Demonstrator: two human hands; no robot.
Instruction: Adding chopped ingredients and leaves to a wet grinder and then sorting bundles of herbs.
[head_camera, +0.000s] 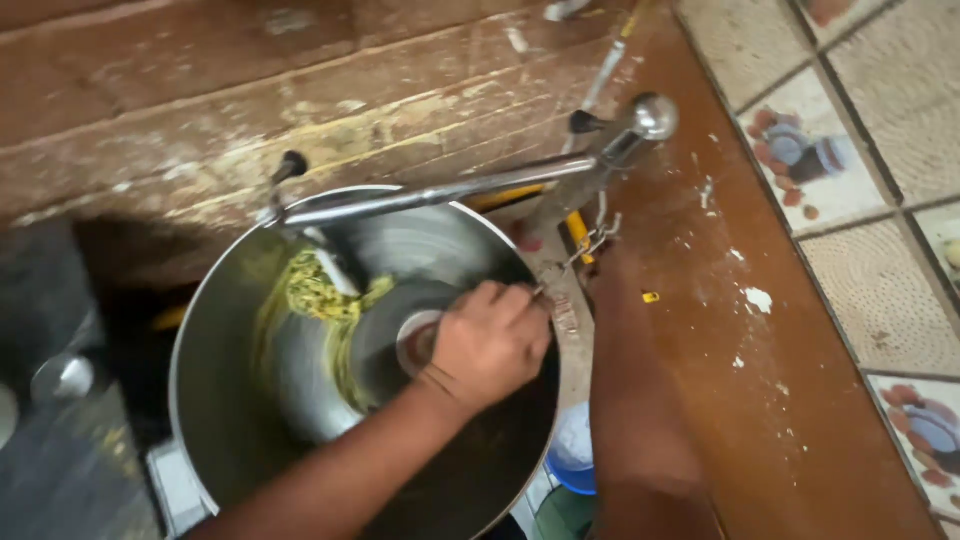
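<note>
Hand inside a steel grinder drum, by the wooden counter.

Yellow-green paste (318, 292) smears the left wall of the steel drum (230, 400). The left hand (488, 343) is curled shut at the drum's centre hub; what it grips is hidden. 1 metal bar (430, 195) spans the rim. The right hand (610, 275) rests at the right rim, grip unclear.

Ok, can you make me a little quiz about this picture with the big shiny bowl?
1. True or false: a hand is inside the bowl.
2. What colour is the paste on the bowl's wall? A red, B yellow-green, C white.
3. What crosses above the bowl?

Key: 1 true. 2 B. 3 A metal bar ending in a round knob.
</note>
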